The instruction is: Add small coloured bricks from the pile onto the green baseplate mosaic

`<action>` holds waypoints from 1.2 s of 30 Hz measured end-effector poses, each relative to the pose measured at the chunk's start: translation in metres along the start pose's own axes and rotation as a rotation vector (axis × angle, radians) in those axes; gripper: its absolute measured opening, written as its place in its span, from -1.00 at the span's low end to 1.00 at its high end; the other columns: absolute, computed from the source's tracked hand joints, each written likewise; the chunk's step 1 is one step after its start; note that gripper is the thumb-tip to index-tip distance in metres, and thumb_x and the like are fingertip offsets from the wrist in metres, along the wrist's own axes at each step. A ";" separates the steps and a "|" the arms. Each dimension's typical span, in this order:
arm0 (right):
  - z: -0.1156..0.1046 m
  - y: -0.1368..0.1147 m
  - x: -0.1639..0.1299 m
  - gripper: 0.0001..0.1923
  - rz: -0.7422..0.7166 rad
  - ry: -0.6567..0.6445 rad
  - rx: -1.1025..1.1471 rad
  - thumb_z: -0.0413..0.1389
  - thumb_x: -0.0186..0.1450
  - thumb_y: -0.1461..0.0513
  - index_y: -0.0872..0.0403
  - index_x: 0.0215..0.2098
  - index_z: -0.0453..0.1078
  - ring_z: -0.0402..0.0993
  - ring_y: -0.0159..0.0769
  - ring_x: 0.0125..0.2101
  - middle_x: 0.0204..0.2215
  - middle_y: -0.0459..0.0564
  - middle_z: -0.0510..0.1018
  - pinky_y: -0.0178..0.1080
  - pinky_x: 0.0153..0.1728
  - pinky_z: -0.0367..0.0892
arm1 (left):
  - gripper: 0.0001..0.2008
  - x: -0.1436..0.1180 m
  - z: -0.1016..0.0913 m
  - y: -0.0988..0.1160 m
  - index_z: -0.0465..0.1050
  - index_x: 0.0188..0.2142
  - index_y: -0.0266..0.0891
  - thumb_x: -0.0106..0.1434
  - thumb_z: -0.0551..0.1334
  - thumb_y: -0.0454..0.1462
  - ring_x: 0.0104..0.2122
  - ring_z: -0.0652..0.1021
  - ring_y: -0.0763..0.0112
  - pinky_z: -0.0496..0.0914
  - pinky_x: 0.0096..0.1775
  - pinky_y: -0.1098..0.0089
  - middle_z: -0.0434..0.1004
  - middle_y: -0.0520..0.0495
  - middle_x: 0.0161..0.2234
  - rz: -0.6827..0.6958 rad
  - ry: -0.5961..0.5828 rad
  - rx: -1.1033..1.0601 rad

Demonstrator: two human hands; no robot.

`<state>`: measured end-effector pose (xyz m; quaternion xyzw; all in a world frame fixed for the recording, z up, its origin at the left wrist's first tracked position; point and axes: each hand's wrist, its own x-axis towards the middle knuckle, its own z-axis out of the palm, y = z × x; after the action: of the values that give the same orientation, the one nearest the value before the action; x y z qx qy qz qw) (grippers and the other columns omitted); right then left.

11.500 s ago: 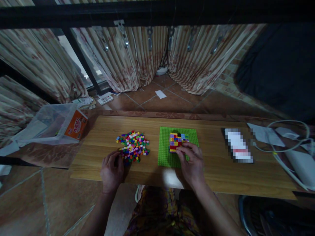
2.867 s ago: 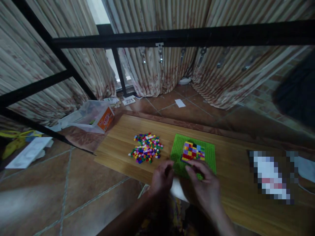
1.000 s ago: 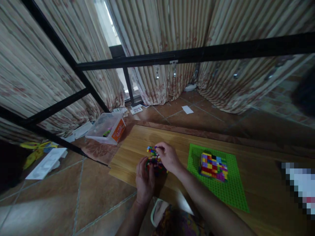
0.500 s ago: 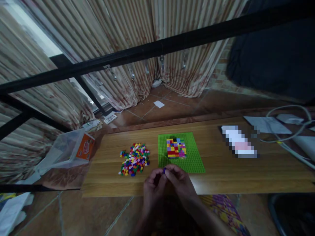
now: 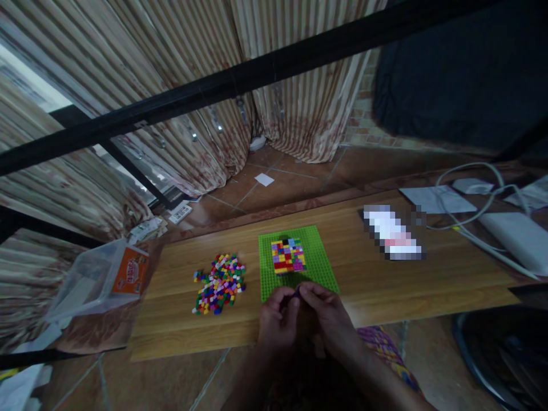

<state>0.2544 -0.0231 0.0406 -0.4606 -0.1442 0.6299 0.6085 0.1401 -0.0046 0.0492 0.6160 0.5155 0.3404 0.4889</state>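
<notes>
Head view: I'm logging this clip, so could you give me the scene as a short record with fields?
setting: wooden tabletop, curtains behind
left hand: left hand at the table's near edge, fingertips meeting the right hand's
right hand: right hand, pinching a small dark brick with the left
baseplate: green baseplate just beyond the hands
build: multicoloured brick block on the baseplate
loose bricks: pile of bricks left of the baseplate
box: clear plastic box off the table's left end

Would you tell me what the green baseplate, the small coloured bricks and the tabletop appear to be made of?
Green baseplate: likely matte moulded plastic, with a fine stud texture. Small coloured bricks: probably plastic too, given their saturated uniform colours and blocky shapes. Tabletop: wood or wood-look laminate, with visible grain and a smooth satin finish.
</notes>
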 end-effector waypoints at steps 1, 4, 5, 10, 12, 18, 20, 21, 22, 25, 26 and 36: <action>-0.002 -0.003 0.001 -0.67 0.003 0.002 0.018 0.36 0.00 0.01 0.09 -0.50 0.48 0.34 -0.40 -0.53 -0.56 -0.12 0.48 -0.34 -0.48 0.28 | -0.84 0.002 0.001 0.001 0.41 -0.34 -0.24 0.22 0.16 -0.18 -0.43 0.47 0.44 0.36 -0.37 0.47 0.47 -0.02 -0.44 -0.014 -0.018 -0.016; -0.010 -0.012 0.011 -0.67 -0.043 0.030 0.031 0.37 -0.01 0.02 0.08 -0.46 0.48 0.37 -0.41 -0.55 -0.54 -0.10 0.52 -0.33 -0.50 0.31 | -0.83 0.005 0.000 -0.001 0.40 -0.33 -0.24 0.21 0.19 -0.17 -0.45 0.49 0.44 0.39 -0.37 0.45 0.47 0.00 -0.45 -0.074 -0.028 -0.075; -0.013 -0.015 0.015 -0.67 -0.069 0.046 0.018 0.38 -0.03 0.04 0.07 -0.45 0.48 0.40 -0.40 -0.54 -0.53 -0.10 0.53 -0.33 -0.50 0.32 | -0.82 0.005 0.000 -0.003 0.40 -0.32 -0.24 0.19 0.20 -0.16 -0.46 0.50 0.44 0.40 -0.38 0.45 0.47 0.01 -0.45 -0.100 -0.020 -0.088; -0.026 -0.022 0.044 -0.71 -0.277 0.107 -0.227 0.38 -0.06 0.07 0.06 -0.44 0.52 0.40 -0.38 -0.58 -0.58 -0.12 0.53 -0.29 -0.51 0.35 | -0.79 0.003 -0.003 -0.019 0.43 -0.33 -0.25 0.16 0.23 -0.14 -0.49 0.50 0.43 0.38 -0.40 0.45 0.45 0.03 -0.50 -0.162 0.029 -0.072; -0.027 -0.022 0.053 -0.74 -0.375 0.121 -0.376 0.34 0.00 0.07 0.05 -0.42 0.55 0.43 -0.35 -0.54 -0.52 -0.09 0.57 -0.26 -0.46 0.37 | -0.79 0.002 -0.004 -0.023 0.44 -0.33 -0.25 0.15 0.23 -0.14 -0.49 0.47 0.45 0.37 -0.40 0.46 0.44 0.04 -0.52 -0.151 0.065 -0.065; -0.022 -0.025 0.062 -0.84 -0.709 0.091 -0.867 0.15 0.23 0.17 0.01 -0.29 0.57 0.53 -0.24 -0.34 -0.34 0.00 0.59 -0.19 -0.27 0.42 | -0.80 0.000 -0.010 -0.023 0.46 -0.39 -0.25 0.14 0.23 -0.15 -0.53 0.33 0.51 0.23 -0.45 0.50 0.33 0.08 -0.57 -0.153 0.069 -0.031; -0.020 -0.027 0.061 -0.82 -0.781 0.078 -0.965 0.09 0.28 0.22 0.02 -0.27 0.56 0.52 -0.25 -0.34 -0.35 0.01 0.58 -0.21 -0.26 0.42 | -0.81 0.000 -0.012 -0.023 0.46 -0.39 -0.25 0.14 0.23 -0.15 -0.53 0.30 0.52 0.20 -0.46 0.50 0.30 0.09 -0.57 -0.170 0.066 -0.038; -0.019 -0.028 0.059 -0.80 -0.807 0.069 -1.003 0.07 0.29 0.24 0.02 -0.26 0.55 0.52 -0.26 -0.33 -0.35 0.01 0.57 -0.22 -0.26 0.42 | -0.81 0.000 -0.013 -0.024 0.46 -0.39 -0.24 0.14 0.23 -0.15 -0.53 0.30 0.52 0.19 -0.46 0.50 0.30 0.09 -0.57 -0.174 0.067 -0.040; -0.019 -0.029 0.058 -0.79 -0.828 0.060 -1.033 0.04 0.30 0.26 0.02 -0.25 0.54 0.52 -0.26 -0.33 -0.35 0.01 0.57 -0.22 -0.26 0.42 | -0.81 0.000 -0.014 -0.024 0.47 -0.38 -0.24 0.14 0.23 -0.15 -0.53 0.30 0.52 0.19 -0.46 0.50 0.30 0.09 -0.56 -0.177 0.068 -0.039; -0.019 -0.030 0.056 -0.76 -0.861 0.042 -1.090 0.00 0.32 0.30 0.02 -0.23 0.53 0.53 -0.27 -0.32 -0.34 0.01 0.56 -0.23 -0.24 0.42 | -0.82 0.000 -0.017 -0.027 0.47 -0.36 -0.25 0.15 0.23 -0.17 -0.51 0.31 0.51 0.20 -0.44 0.49 0.32 0.08 -0.54 -0.182 0.060 -0.030; -0.018 -0.030 0.056 -0.75 -0.863 0.035 -1.106 0.00 0.32 0.30 0.02 -0.23 0.53 0.53 -0.27 -0.31 -0.33 0.01 0.56 -0.23 -0.24 0.42 | -0.82 0.000 -0.017 -0.027 0.47 -0.35 -0.25 0.15 0.23 -0.17 -0.50 0.31 0.50 0.21 -0.44 0.49 0.33 0.07 -0.53 -0.186 0.056 -0.033; -0.019 -0.035 0.057 -0.83 -0.802 0.044 -1.210 0.07 0.30 0.22 -0.02 -0.24 0.52 0.54 -0.23 -0.30 -0.31 -0.02 0.61 -0.20 -0.23 0.42 | -0.81 0.000 -0.020 -0.032 0.47 -0.35 -0.24 0.16 0.24 -0.16 -0.51 0.32 0.50 0.22 -0.45 0.50 0.34 0.07 -0.53 -0.195 0.069 -0.110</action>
<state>0.3002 0.0281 0.0331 -0.6408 -0.6129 0.1590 0.4341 0.1117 0.0004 0.0244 0.5230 0.5701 0.3399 0.5348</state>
